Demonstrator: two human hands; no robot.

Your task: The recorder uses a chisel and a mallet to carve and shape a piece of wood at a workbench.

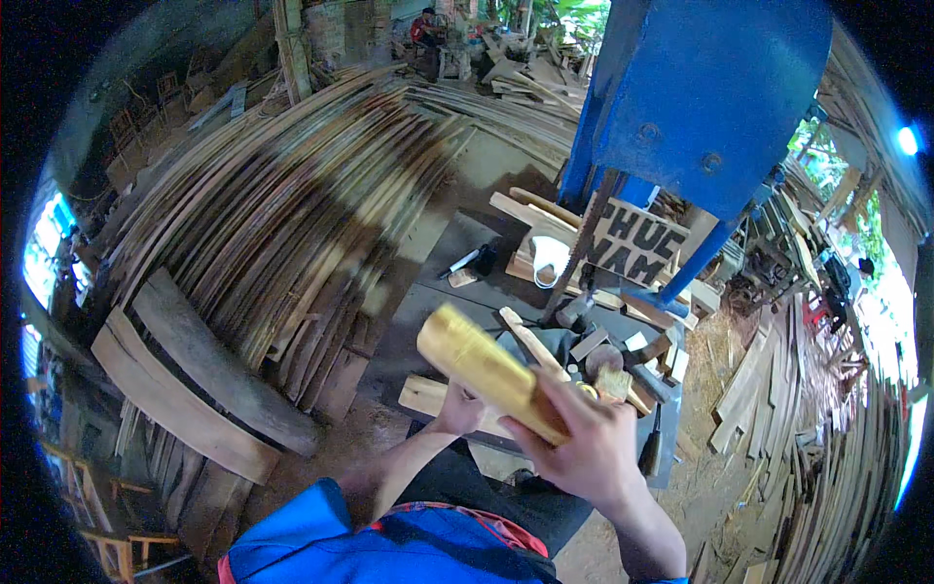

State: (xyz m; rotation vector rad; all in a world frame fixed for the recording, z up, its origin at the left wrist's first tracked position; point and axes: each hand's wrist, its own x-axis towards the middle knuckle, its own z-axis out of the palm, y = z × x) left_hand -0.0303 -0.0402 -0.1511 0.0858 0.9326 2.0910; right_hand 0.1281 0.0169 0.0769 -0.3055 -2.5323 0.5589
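Note:
My right hand [593, 443] grips one end of a smooth yellowish piece of wood [477, 355], with the thumb and fingers wrapped round it. The piece slants up to the left above the saw table [428, 321], slightly blurred. Just under its lower side is my left hand [462, 409]; its fingers are mostly hidden, so I cannot tell whether they hold it. Beyond both hands stands a blue bandsaw [710, 107], its toothed blade [584, 234] running down to the dark table. A pale wood block [423, 394] lies at the table's near left edge.
On the table are a white face mask [550, 258], a black-and-white marker [459, 263], a lettered board [632, 238] and wood offcuts [530, 341]. Long stacked planks [302, 204] fill the left side. More boards [769, 389] and sawdust cover the right floor. A person [425, 29] sits far back.

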